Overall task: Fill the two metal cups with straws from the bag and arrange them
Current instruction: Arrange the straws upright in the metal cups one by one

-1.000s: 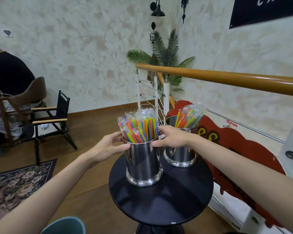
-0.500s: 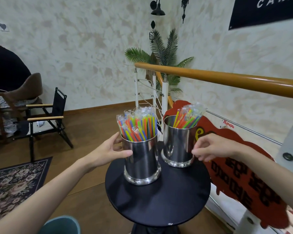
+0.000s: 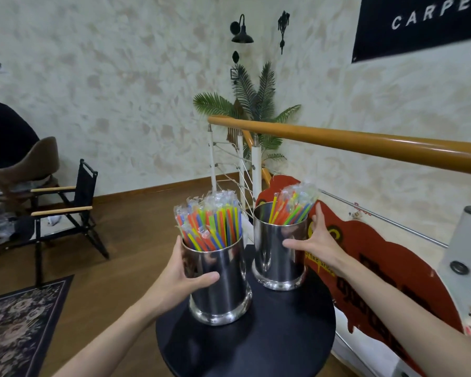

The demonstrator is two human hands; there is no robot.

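Two shiny metal cups stand on a small round black table point(image 3: 256, 346). The left cup point(image 3: 223, 284) is packed with wrapped coloured straws point(image 3: 210, 227). My left hand point(image 3: 178, 278) grips this cup from its left side, thumb across the front. The right cup point(image 3: 276, 254) holds a smaller bunch of straws point(image 3: 292, 210) that leans to the right. My right hand point(image 3: 321, 243) is spread at that cup's right side, with the thumb at its front wall and straight fingers pointing up beside the straws. No bag is in view.
A wooden handrail point(image 3: 365, 144) with white posts runs just behind the table. A red cut-out sign point(image 3: 392, 270) leans below it on the right. A black folding chair point(image 3: 74, 213), a patterned rug point(image 3: 17, 319) and a seated person point(image 3: 6, 131) are on the left.
My right hand left the left cup's rim, swung out to the right, and now spreads against the right cup. My left hand has stayed on the left cup.
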